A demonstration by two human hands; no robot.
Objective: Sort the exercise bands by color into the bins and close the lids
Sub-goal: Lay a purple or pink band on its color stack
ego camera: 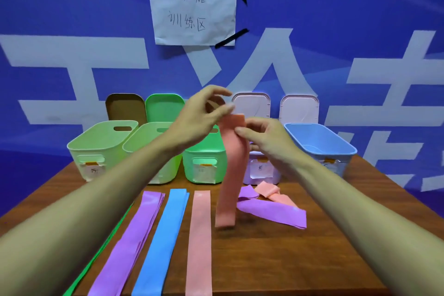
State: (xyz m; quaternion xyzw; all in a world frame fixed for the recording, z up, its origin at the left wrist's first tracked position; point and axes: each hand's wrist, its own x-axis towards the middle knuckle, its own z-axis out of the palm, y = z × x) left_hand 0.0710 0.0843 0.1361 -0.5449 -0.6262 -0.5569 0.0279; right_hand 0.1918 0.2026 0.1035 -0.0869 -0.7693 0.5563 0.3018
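A long salmon-pink elastic exercise band (230,175) hangs at the centre of the frame. Its top is pinched between the thumb and fingers of the left hand (204,115), and the right hand (266,137) pinches it just below. Its lower end reaches the brown wooden table (288,259). In the lower part of the frame, flat purple (134,235), blue (163,235) and pink (200,235) strips lie side by side, and a crumpled purple band (271,214) lies to the right. Behind stands a row of open plastic bins, from pale green (96,149) on the left to blue (319,142) on the right.

Five bins (102,142), four lids (125,106), roughly seven bands (199,235).
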